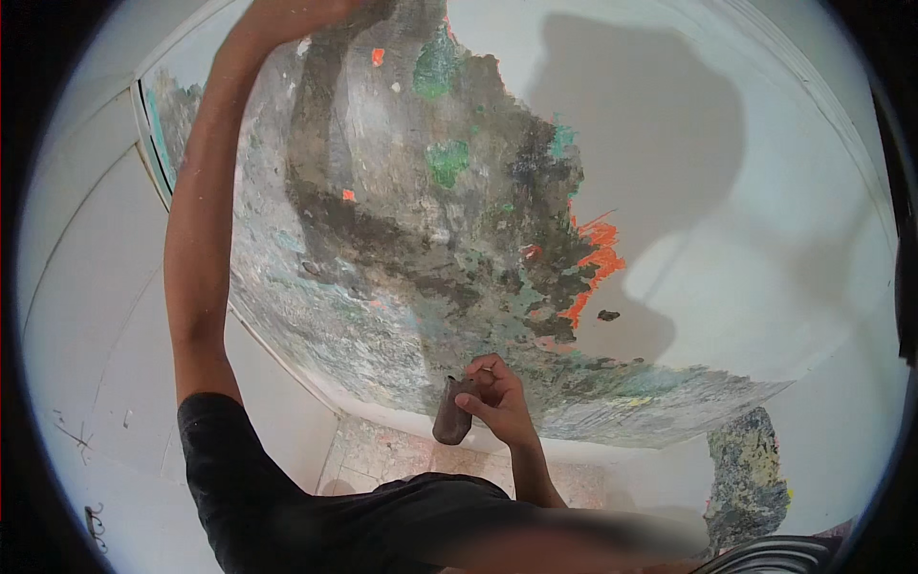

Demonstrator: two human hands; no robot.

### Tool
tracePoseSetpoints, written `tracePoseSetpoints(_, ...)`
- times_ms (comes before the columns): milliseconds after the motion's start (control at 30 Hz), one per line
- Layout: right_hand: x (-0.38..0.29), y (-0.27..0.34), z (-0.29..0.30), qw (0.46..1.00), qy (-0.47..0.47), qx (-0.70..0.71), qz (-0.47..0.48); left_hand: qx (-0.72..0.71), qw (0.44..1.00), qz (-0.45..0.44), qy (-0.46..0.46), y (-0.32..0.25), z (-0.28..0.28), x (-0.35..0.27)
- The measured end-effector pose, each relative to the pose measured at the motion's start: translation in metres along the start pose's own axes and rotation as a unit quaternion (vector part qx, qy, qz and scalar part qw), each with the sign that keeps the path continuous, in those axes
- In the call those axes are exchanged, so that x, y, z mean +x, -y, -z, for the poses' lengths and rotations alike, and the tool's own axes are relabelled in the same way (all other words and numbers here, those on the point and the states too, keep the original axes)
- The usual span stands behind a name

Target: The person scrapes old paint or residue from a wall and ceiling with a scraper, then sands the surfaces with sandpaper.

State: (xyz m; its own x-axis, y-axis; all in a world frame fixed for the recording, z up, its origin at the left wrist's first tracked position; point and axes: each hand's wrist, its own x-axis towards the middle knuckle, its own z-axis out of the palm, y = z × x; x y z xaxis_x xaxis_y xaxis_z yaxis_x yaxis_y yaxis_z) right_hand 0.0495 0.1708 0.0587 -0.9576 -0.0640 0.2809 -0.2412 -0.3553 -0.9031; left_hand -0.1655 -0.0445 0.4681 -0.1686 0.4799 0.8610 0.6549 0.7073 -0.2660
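Observation:
In front of me is a wall whose white paint point(774, 237) has come away over a wide area, baring mottled grey plaster point(401, 237) with green and orange flecks. My left hand point(305, 16) reaches up against this bared part, at the top edge of the view. Its fingers are largely cut off, so whether it holds something is unclear. Low before my body, my right hand point(505, 402) grips a brown, roughly cylindrical object point(452, 417) between thumb and fingers. The object tilts slightly, its rounded end down. What exactly it is cannot be made out.
Ragged orange paint point(599, 262) marks part of the peeled edge, beside a small dark hole point(608, 316). A white panel with scribbles point(86, 438) stands at left. Below lies a stained tiled floor point(387, 452). Another bare patch point(747, 473) and dark ribbed curves point(771, 558) appear at lower right.

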Motion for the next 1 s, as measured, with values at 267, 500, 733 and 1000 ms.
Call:
tracePoseSetpoints(267,0.007,-0.004,0.005,1.000,0.004,-0.010,0.000,-0.003,0.999,0.043,0.012,-0.011,0.005,-0.008)
tracePoseSetpoints(500,0.014,0.000,-0.004,1.000,0.008,-0.006,-0.013,-0.001,0.998,0.051,0.026,-0.015,0.002,-0.012)
tracePoseSetpoints(733,0.018,-0.006,-0.008,0.999,0.045,-0.010,-0.017,-0.022,0.998,0.052,0.035,-0.009,0.007,-0.015)
tracePoseSetpoints(1000,0.022,-0.006,-0.010,0.999,0.044,-0.019,-0.014,-0.018,0.999,0.032,0.010,-0.013,-0.012,-0.010)
